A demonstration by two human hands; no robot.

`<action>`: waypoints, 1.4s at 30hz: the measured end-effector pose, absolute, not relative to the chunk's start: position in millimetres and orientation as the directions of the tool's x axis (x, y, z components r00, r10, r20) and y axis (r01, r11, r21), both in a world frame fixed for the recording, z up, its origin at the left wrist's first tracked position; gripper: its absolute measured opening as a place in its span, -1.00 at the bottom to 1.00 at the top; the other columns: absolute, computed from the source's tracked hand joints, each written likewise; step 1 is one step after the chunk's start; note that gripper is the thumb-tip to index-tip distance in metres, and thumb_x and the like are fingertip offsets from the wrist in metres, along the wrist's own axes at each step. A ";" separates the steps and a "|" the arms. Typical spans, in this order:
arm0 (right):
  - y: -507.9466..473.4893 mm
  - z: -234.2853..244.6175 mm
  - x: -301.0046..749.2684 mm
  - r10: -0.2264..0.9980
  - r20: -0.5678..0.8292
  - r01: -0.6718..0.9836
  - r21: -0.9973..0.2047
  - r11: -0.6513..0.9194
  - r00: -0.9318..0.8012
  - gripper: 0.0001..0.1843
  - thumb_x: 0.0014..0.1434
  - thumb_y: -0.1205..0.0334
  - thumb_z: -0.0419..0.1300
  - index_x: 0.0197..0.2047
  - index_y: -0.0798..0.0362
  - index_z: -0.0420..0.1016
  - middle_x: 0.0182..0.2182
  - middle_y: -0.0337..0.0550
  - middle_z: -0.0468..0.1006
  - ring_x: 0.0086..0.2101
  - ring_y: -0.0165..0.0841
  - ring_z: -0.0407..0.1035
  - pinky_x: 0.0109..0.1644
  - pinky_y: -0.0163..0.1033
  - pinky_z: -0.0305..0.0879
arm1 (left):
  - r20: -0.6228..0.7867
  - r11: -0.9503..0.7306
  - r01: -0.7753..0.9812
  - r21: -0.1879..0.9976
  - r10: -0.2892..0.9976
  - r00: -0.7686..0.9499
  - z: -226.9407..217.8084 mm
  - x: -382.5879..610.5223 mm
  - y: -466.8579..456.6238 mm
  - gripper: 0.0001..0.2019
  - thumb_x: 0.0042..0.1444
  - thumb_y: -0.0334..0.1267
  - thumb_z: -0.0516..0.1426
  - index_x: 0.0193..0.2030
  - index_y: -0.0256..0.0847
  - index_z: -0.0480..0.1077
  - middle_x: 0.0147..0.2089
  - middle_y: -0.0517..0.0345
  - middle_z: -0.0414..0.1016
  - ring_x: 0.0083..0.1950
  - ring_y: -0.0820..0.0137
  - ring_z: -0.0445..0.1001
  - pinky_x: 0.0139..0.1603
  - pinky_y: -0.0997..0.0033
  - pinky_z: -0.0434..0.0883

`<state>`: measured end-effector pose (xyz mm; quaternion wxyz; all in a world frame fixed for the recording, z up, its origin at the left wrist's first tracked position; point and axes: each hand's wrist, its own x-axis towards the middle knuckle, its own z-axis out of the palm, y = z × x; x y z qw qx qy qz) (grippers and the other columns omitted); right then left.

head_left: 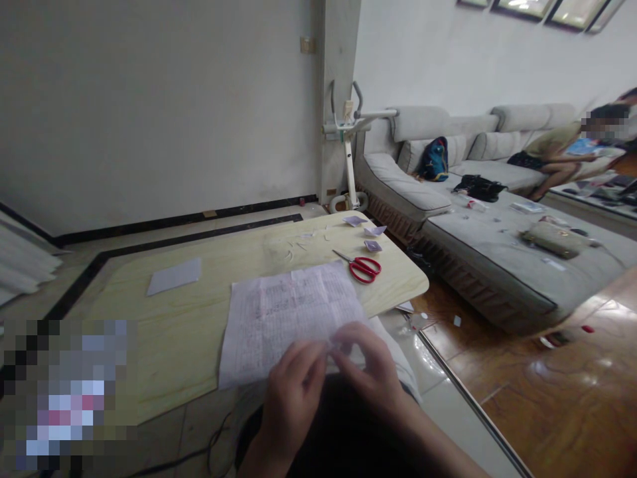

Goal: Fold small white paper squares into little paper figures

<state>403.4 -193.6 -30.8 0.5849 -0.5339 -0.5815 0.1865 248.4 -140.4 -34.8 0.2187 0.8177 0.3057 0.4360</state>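
Near the front edge of the table, my left hand (297,380) and my right hand (367,364) meet with fingertips pinched together. Between them shows a small pale bit, blurred and mostly hidden by the fingers, so I cannot make out what it is. Just beyond the hands lies a large printed sheet of paper (283,312) with fold creases. Scissors with red handles (365,269) rest past its far right corner, their blades pointing away to the left. Several small folded paper pieces (373,246) sit at the far right of the table.
Thin paper scraps (301,245) are scattered on the pale wooden table (184,332). A white stack of paper (175,276) lies on the left. To the right stands a grey sofa (497,265) with bags on it, and a person (555,146) sits farther back.
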 end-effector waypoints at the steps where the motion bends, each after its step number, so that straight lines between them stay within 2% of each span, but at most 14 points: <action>1: -193.4 -30.1 403.7 0.838 0.483 0.386 -0.845 0.371 0.252 -0.87 0.19 0.36 0.25 -0.19 -0.01 0.54 -0.35 -0.18 0.54 -0.38 -0.33 0.40 -0.27 -0.20 0.41 | 0.583 -0.716 0.285 0.638 0.690 0.428 -34.2 248.6 -140.2 -0.82 0.24 -0.41 0.13 -0.13 -0.17 0.55 -0.20 0.03 0.65 -0.15 0.28 0.64 -0.11 0.39 0.56; 5: -193.3 -25.9 404.1 0.843 0.466 0.337 -0.865 0.371 0.270 -0.95 0.19 0.32 0.27 -0.25 0.00 0.56 -0.39 -0.18 0.54 -0.40 -0.33 0.40 -0.28 -0.20 0.39 | 0.581 -0.694 0.201 0.692 0.699 0.416 -32.8 248.3 -139.6 -0.83 0.24 -0.43 0.14 -0.13 -0.16 0.54 -0.18 0.07 0.65 -0.12 0.33 0.62 -0.06 0.44 0.54; 8: -194.6 -23.7 405.3 0.858 0.439 0.306 -0.882 0.357 0.264 -0.96 0.20 0.30 0.27 -0.29 0.00 0.56 -0.41 -0.19 0.53 -0.39 -0.32 0.40 -0.28 -0.20 0.37 | 0.517 -0.633 0.148 0.759 0.726 0.454 -29.4 247.1 -139.7 -0.82 0.24 -0.43 0.14 -0.14 -0.13 0.55 -0.17 0.11 0.65 -0.12 0.35 0.61 -0.06 0.45 0.52; 12: -196.3 -20.9 407.3 0.901 0.364 0.261 -0.917 0.302 0.237 -0.90 0.18 0.25 0.29 -0.38 0.02 0.53 -0.47 -0.20 0.50 -0.41 -0.32 0.38 -0.30 -0.21 0.32 | 0.360 -0.477 0.105 0.872 0.773 0.522 -21.5 246.6 -139.8 -0.84 0.28 -0.37 0.12 -0.23 -0.13 0.54 -0.27 0.16 0.62 -0.23 0.37 0.59 -0.18 0.48 0.50; 16: -197.1 -16.6 405.9 0.941 0.231 0.171 -0.966 0.193 0.245 -0.84 0.15 0.22 0.27 -0.45 0.04 0.48 -0.50 -0.23 0.46 -0.44 -0.35 0.34 -0.35 -0.25 0.27 | 0.206 -0.342 0.145 0.929 0.799 0.565 -14.6 246.1 -140.8 -0.77 0.31 -0.26 0.08 -0.36 -0.17 0.49 -0.43 0.18 0.54 -0.38 0.39 0.53 -0.34 0.50 0.45; 22: -195.3 -13.9 401.5 0.968 0.044 0.021 -0.999 0.040 0.247 -0.79 0.11 0.17 0.28 -0.47 0.07 0.43 -0.55 -0.29 0.38 -0.49 -0.41 0.25 -0.43 -0.31 0.18 | 0.083 -0.183 0.143 0.973 0.848 0.524 -16.2 246.6 -143.2 -0.70 0.26 -0.15 0.09 -0.48 -0.18 0.41 -0.58 0.25 0.40 -0.52 0.42 0.45 -0.50 0.53 0.39; 26: -190.9 -18.8 401.2 0.969 -0.030 -0.014 -1.000 -0.028 0.245 -0.74 0.12 0.07 0.29 -0.42 0.09 0.44 -0.52 -0.27 0.40 -0.47 -0.39 0.28 -0.39 -0.30 0.21 | 0.004 -0.095 0.157 0.983 0.867 0.498 -21.4 247.1 -140.5 -0.66 0.27 -0.13 0.07 -0.50 -0.19 0.41 -0.60 0.24 0.43 -0.54 0.41 0.45 -0.50 0.50 0.38; 30: -188.8 -23.2 403.5 0.967 -0.032 0.046 -0.998 -0.045 0.252 -0.70 0.15 0.05 0.27 -0.44 0.10 0.42 -0.53 -0.27 0.38 -0.46 -0.39 0.26 -0.38 -0.29 0.19 | -0.039 -0.063 0.185 0.981 0.864 0.503 -23.4 248.3 -138.4 -0.64 0.28 -0.11 0.06 -0.48 -0.22 0.45 -0.58 0.18 0.49 -0.51 0.38 0.47 -0.46 0.47 0.39; 36: -190.0 -19.5 406.8 0.977 -0.024 -0.007 -1.000 -0.023 0.211 -0.69 0.15 0.06 0.27 -0.47 0.07 0.35 -0.55 -0.32 0.31 -0.48 -0.42 0.19 -0.43 -0.32 0.13 | -0.131 0.032 0.193 0.981 0.839 0.527 -25.2 247.2 -140.2 -0.62 0.23 -0.05 0.10 -0.55 -0.21 0.34 -0.65 0.26 0.33 -0.58 0.46 0.32 -0.56 0.53 0.24; 42: -189.8 -18.9 408.1 0.989 -0.057 0.064 -0.996 -0.066 0.136 -0.69 0.23 0.03 0.21 -0.43 0.08 0.38 -0.51 -0.31 0.31 -0.44 -0.41 0.21 -0.37 -0.32 0.17 | -0.138 -0.005 0.242 0.970 0.810 0.570 -29.8 242.8 -134.9 -0.60 0.26 0.00 0.04 -0.51 -0.20 0.33 -0.62 0.24 0.36 -0.55 0.44 0.37 -0.53 0.52 0.26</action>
